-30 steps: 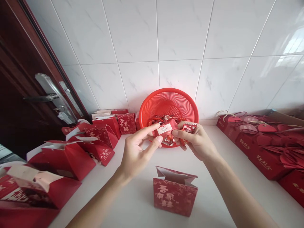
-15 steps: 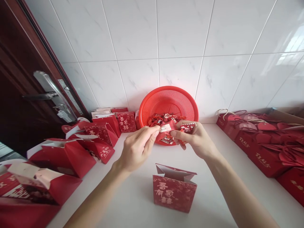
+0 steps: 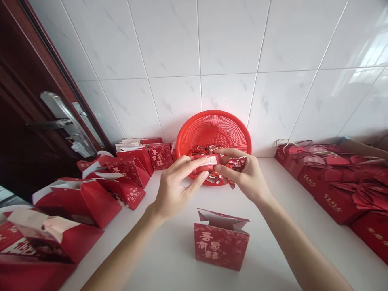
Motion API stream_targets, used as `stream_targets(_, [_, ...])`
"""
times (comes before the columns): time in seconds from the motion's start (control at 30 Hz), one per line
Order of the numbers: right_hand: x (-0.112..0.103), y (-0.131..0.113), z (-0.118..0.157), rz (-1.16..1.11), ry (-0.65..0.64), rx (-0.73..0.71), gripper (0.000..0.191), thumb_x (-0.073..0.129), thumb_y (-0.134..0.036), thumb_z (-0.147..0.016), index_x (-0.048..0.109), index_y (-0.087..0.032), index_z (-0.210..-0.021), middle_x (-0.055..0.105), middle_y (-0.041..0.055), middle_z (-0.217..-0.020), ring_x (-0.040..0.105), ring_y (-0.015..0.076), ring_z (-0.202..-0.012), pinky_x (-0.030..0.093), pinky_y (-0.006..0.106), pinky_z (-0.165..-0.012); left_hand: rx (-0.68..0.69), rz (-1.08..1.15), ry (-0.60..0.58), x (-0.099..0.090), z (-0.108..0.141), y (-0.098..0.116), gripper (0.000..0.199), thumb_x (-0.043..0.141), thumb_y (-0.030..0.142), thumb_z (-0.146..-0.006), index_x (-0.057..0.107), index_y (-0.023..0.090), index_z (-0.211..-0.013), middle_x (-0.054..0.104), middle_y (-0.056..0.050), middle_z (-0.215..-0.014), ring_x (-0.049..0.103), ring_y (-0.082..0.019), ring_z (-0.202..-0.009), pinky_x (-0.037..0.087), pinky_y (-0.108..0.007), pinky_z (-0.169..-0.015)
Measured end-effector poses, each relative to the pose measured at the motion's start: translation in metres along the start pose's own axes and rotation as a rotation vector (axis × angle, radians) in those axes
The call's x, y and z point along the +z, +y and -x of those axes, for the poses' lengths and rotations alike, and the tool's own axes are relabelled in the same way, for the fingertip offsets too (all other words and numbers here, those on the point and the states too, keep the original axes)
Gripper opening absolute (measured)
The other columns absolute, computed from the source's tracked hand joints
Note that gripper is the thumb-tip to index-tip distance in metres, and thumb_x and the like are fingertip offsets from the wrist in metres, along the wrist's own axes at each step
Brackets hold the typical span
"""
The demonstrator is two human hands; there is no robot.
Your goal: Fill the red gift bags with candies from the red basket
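Between my two hands, in front of the basket, is a red wrapped candy [image 3: 211, 160] with a pale label. My left hand [image 3: 178, 184] pinches its left side between thumb and fingers. On its right side, my right hand [image 3: 245, 173] grips it and also holds another red packet [image 3: 237, 163] with white print against the palm. Behind the hands, a red mesh basket [image 3: 216, 121] leans toward me with wrapped candies [image 3: 201, 150] in its lower part. An open-topped red paper bag [image 3: 221, 246] with white characters stands upright nearer me, below the hands.
Red paper bags [image 3: 87, 200] line the left side of the white table [image 3: 163, 250]. Rows of red boxes [image 3: 330, 194] with cord handles fill the right. A tiled wall [image 3: 169, 40] rises behind, and a dark door [image 3: 27, 81] stands at the left.
The candy has turned and sits flatter between the hands. My left fingers have shifted further over it, and my right index finger now reaches over its top edge.
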State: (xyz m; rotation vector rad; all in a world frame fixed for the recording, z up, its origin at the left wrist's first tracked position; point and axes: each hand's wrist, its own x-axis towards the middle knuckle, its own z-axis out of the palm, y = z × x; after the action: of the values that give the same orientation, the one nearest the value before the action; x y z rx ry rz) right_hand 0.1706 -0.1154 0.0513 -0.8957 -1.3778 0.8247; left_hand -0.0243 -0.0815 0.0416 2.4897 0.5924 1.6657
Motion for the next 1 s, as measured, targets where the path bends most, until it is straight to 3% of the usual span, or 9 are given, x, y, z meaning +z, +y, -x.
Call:
stream_targets(0.17, [-0.0008, 0.0003, 0.0014, 0.116, -0.009, -0.058, 0.033, 0.077, -0.029, -0.081, 0.074, -0.018, -0.112, 0.072, 0.0043, -0.085, 0.057, 0.0108, -0.052, 0.046, 0.023, -0.044, -0.315, 0.241, -0.018, 0.0005, 0.0020, 0.0050, 0.025, 0.074, 0.028, -0.089, 0.074, 0.025, -0.114, 0.076, -0.004, -0.108, 0.072, -0.020, -0.099, 0.060, -0.029, -0.088])
stream_targets(0.3, [-0.0004, 0.0019, 0.0035, 0.255, 0.045, -0.131, 0.032, 0.074, -0.026, -0.082, 0.076, -0.021, -0.114, 0.077, 0.0060, -0.103, 0.071, 0.0197, -0.079, 0.057, 0.030, -0.067, -0.434, 0.297, -0.022, 0.0030, 0.0030, 0.0045, 0.025, 0.077, 0.032, -0.086, 0.075, 0.021, -0.109, 0.078, -0.007, -0.108, 0.073, -0.023, -0.102, 0.060, -0.032, -0.091])
stream_targets(0.4, [0.0004, 0.0024, 0.0050, 0.304, 0.055, -0.122, 0.033, 0.075, -0.027, -0.082, 0.076, -0.021, -0.115, 0.078, 0.0066, -0.107, 0.073, 0.0248, -0.094, 0.059, 0.035, -0.079, -0.422, 0.270, -0.019, 0.0040, 0.0034, 0.0022, 0.024, 0.076, 0.030, -0.087, 0.076, 0.020, -0.109, 0.078, -0.008, -0.108, 0.073, -0.024, -0.102, 0.060, -0.034, -0.092])
stream_targets(0.63, [-0.0043, 0.0007, 0.0038, 0.299, -0.021, -0.140, 0.026, 0.074, -0.025, -0.084, 0.079, -0.023, -0.109, 0.079, 0.0060, -0.109, 0.073, 0.0269, -0.100, 0.058, 0.038, -0.085, -0.348, 0.181, -0.051, -0.0015, -0.0003, 0.0054, 0.014, 0.068, 0.027, -0.092, 0.079, 0.020, -0.098, 0.078, -0.006, -0.092, 0.073, -0.019, -0.084, 0.061, -0.030, -0.077])
stream_targets(1.0, [-0.0086, -0.0027, 0.0035, 0.257, -0.091, -0.115, 0.015, 0.070, -0.025, -0.085, 0.083, -0.021, -0.092, 0.076, 0.0045, -0.081, 0.064, 0.0163, -0.064, 0.048, 0.027, -0.054, -0.233, 0.104, -0.064, -0.0040, 0.0001, 0.0054, 0.012, 0.069, 0.023, -0.092, 0.078, 0.019, -0.099, 0.078, -0.004, -0.089, 0.072, -0.016, -0.080, 0.059, -0.025, -0.074])
